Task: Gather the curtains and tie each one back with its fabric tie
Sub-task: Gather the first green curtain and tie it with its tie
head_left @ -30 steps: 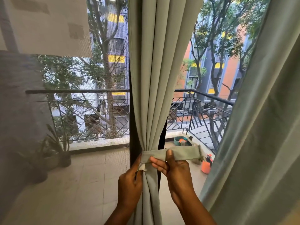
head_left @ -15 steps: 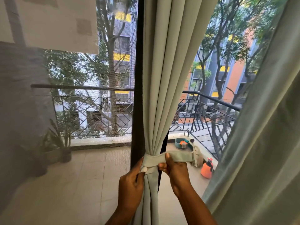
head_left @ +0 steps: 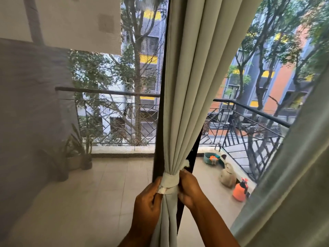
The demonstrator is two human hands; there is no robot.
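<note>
The pale green curtain [head_left: 185, 86] hangs gathered into a narrow bunch against the dark door frame [head_left: 159, 122], and its fabric tie [head_left: 169, 182] is wrapped round the bunch low down, just above the two hands. The left hand [head_left: 147, 204] pinches the tie's end at the left of the bunch, fingers [head_left: 157, 184] curled on the cloth; the right hand [head_left: 188, 188] grips the tie at the right side, its fingers clamped on the band, with a small white end showing just above them. The cloth looks soft, light and pliable, likely to slip loose if the tension drops, so the hold belongs on the tie's ends close to the wrap, not on the folds themselves. Room is open below and toward the person; the frame sits tight behind the bunch on the left, and a second curtain [head_left: 293, 175] hangs ungathered along the right edge of the view, well apart.
</note>
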